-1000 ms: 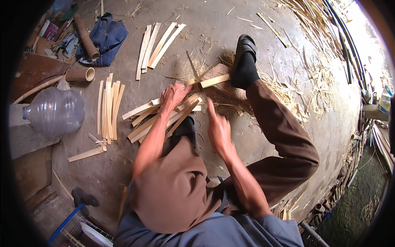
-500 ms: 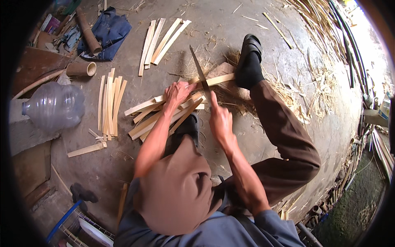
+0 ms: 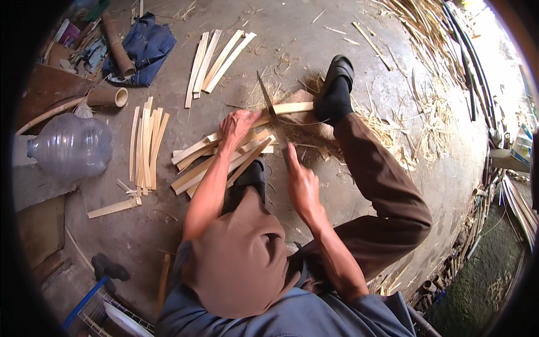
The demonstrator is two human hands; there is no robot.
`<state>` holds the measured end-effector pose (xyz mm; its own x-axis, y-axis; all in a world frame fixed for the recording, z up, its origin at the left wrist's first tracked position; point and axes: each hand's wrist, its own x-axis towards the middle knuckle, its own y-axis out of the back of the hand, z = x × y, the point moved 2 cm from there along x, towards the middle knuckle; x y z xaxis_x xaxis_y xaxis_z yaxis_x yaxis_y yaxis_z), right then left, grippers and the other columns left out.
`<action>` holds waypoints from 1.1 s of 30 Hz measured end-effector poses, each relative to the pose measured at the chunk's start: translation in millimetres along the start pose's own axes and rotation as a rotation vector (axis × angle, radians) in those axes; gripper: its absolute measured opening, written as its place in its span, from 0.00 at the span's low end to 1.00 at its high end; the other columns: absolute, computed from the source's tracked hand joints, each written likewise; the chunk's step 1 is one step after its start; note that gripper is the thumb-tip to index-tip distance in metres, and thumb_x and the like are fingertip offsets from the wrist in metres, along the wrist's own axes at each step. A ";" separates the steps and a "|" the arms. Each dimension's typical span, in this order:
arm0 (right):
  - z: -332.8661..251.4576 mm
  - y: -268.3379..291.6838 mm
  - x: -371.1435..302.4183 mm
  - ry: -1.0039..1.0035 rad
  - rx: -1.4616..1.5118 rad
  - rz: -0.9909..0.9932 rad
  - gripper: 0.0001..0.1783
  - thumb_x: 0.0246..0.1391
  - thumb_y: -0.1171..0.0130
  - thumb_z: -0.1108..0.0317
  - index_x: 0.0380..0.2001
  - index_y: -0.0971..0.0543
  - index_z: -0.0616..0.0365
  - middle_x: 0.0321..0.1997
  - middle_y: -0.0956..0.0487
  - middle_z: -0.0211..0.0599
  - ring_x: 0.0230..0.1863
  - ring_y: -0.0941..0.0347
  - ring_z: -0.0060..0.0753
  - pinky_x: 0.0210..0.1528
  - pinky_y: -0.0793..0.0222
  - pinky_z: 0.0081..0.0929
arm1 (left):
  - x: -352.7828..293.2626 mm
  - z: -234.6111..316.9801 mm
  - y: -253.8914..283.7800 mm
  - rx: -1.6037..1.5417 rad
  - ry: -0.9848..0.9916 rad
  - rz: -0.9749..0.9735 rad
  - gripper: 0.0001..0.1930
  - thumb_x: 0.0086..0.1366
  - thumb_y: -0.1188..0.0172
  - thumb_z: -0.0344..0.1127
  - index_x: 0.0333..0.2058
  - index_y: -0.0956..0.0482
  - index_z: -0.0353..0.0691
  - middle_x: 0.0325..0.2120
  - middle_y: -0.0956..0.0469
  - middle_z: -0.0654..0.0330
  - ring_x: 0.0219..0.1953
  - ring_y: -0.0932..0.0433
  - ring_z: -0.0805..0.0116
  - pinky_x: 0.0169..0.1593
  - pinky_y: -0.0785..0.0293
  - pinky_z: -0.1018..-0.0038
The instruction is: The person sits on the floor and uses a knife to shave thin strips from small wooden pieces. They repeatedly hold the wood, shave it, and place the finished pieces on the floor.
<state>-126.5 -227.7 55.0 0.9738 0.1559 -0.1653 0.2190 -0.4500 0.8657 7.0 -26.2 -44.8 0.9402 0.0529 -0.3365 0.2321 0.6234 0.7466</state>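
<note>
My right hand (image 3: 304,188) is closed round the handle of a hand saw (image 3: 272,112) with a long, narrow, tapering blade; its teeth are too small to see. The blade crosses a pale bamboo strip (image 3: 295,107) at a steep angle. My left hand (image 3: 236,124) is closed on the strip's left part, just left of the blade. The strip's right end meets my sandalled foot (image 3: 337,90), over a brownish block (image 3: 303,119). Below my left hand lies a loose pile of bamboo strips (image 3: 205,168), partly covered by my forearm.
More strips lie in bundles at the left (image 3: 149,149) and farther off (image 3: 216,62). A clear plastic bottle (image 3: 76,146), a bamboo tube (image 3: 109,97) and blue cloth (image 3: 149,45) sit at the left. Shavings (image 3: 435,123) and long bamboo lengths (image 3: 432,39) lie to the right.
My right hand has drawn the saw back toward me along its length. My left hand stays on the strip, and the whole view has shifted slightly.
</note>
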 end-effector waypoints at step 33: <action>17.2 297.3 -123.3 -0.085 0.287 0.847 0.25 0.66 0.50 0.69 0.65 0.34 0.56 0.61 0.30 0.37 0.55 0.34 0.24 0.55 0.39 0.23 | -29.1 48.3 -9.6 0.124 -0.207 0.092 0.29 0.62 0.41 0.53 0.53 0.27 0.36 0.55 0.32 0.46 0.59 0.34 0.48 0.61 0.46 0.43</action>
<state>-180.4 -395.9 324.7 0.8144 -0.3889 0.4307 -0.5793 -0.5885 0.5640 -10.5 -71.4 -14.5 0.9868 -0.0637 -0.1488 0.1600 0.5226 0.8374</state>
